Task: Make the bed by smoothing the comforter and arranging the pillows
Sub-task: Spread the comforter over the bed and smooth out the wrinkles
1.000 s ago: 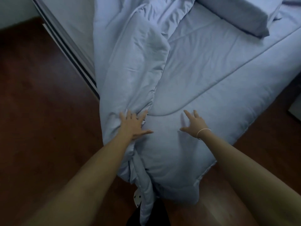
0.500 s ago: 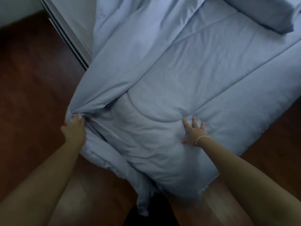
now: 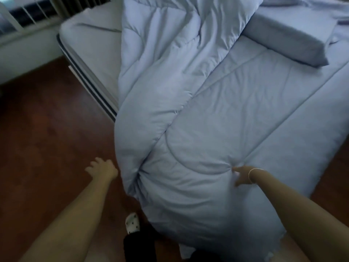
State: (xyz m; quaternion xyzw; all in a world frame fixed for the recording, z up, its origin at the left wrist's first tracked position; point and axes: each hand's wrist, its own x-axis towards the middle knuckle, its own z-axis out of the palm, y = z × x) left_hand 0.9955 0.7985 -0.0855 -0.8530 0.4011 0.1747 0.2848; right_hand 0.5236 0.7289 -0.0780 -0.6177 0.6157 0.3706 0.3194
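Right hand (image 3: 242,176) pressed into the comforter (image 3: 217,129) near its foot end, fingers bent into the fabric where creases radiate from a small pucker; looks like a pinch on the cloth, though the fingertips are sunk out of sight, so cannot tell for sure how tightly closed. Thin bracelet (image 3: 255,172) round that wrist. Left hand (image 3: 102,170) out over the wooden floor (image 3: 47,138), just beside the comforter's bunched left edge but apart from it, fingers loosely spread and holding nothing.

Between the two hands, a rounded, puffed mass of pale blue comforter hanging off the foot of the bed towards the floor. Lower hem dangling near a dotted sock (image 3: 132,223) on the floor, with a dark trouser leg below it.

Further up, left half of the comforter folded back over itself into a thick rumpled ridge running diagonally up the bed. Right half lying flatter, quilted seams showing, draped down the right side of the bed.

To the left of the ridge, bare mattress (image 3: 94,50) with a fitted sheet, its striped side edge exposed. At the far right, a grey-blue pillow (image 3: 289,40) lying on top of the comforter's upper part, well apart from both hands. Window frame (image 3: 22,17) at the top left corner.
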